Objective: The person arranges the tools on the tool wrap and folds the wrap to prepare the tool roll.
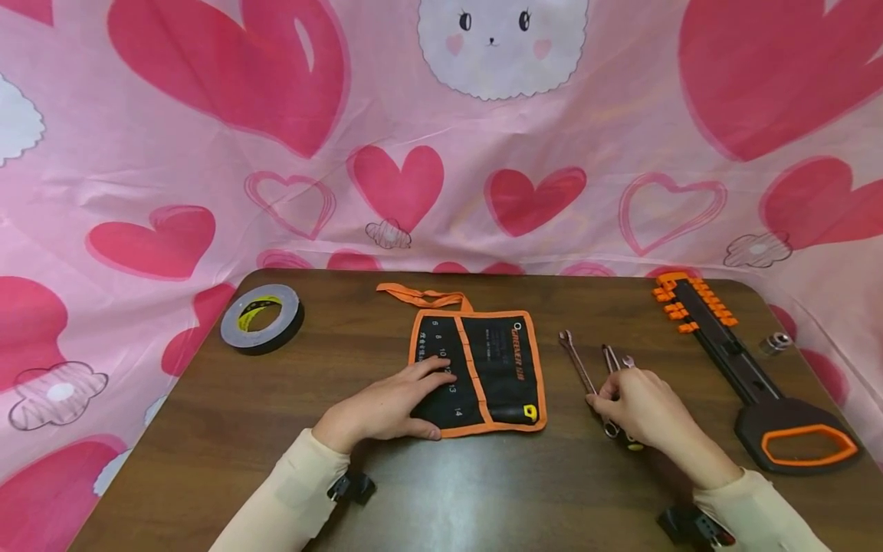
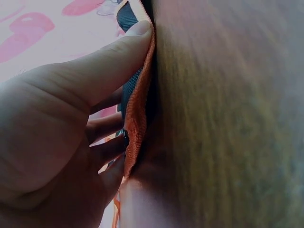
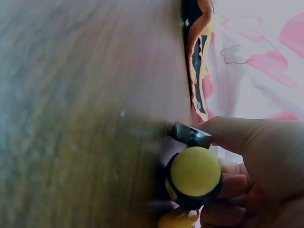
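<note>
A black tool roll with orange trim lies unfolded on the table, size numbers printed on its left half. My left hand rests on it with fingers spread; the thumb presses the near orange edge. To the right of the roll, my right hand pinches a combination wrench between thumb and fingers. Its ring end shows close over the table in the right wrist view. Beside it, partly hidden under the hand, are another wrench and a yellow-ended handle.
A roll of grey tape sits at the table's far left. On the right lies a long black tool with orange clips and an orange-ringed handle, with a metal socket beyond it. A pink heart-patterned cloth hangs behind the wooden table.
</note>
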Tool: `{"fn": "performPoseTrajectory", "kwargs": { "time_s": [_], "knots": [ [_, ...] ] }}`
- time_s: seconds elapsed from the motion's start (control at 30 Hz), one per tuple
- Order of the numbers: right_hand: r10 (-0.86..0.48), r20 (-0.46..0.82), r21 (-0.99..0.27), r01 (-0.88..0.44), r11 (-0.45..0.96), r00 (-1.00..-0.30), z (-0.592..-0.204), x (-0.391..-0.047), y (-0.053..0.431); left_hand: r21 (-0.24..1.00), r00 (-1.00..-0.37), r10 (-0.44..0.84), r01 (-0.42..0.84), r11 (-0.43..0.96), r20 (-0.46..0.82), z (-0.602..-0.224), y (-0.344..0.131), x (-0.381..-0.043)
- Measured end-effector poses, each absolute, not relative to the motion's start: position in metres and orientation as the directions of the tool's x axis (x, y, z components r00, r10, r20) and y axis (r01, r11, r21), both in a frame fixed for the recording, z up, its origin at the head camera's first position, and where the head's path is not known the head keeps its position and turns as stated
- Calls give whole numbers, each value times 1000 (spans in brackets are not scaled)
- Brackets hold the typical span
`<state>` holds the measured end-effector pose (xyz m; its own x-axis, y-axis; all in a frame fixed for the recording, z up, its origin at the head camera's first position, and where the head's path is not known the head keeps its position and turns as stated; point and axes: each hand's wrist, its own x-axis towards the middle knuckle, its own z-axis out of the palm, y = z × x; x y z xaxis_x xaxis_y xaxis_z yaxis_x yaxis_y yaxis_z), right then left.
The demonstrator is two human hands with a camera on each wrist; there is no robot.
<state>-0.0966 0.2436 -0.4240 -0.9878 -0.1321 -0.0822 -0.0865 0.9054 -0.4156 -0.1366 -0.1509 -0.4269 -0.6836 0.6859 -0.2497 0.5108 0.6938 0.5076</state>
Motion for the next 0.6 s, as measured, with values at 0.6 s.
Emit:
{"fn": "performPoseTrajectory", "kwargs": {
  "time_s": [0.6],
  "knots": [
    [-71,-41,-502,-41,864,-997,-404,-95,252,505,-687,684,511,696,-246,-426,-151,-137]
  ]
}}
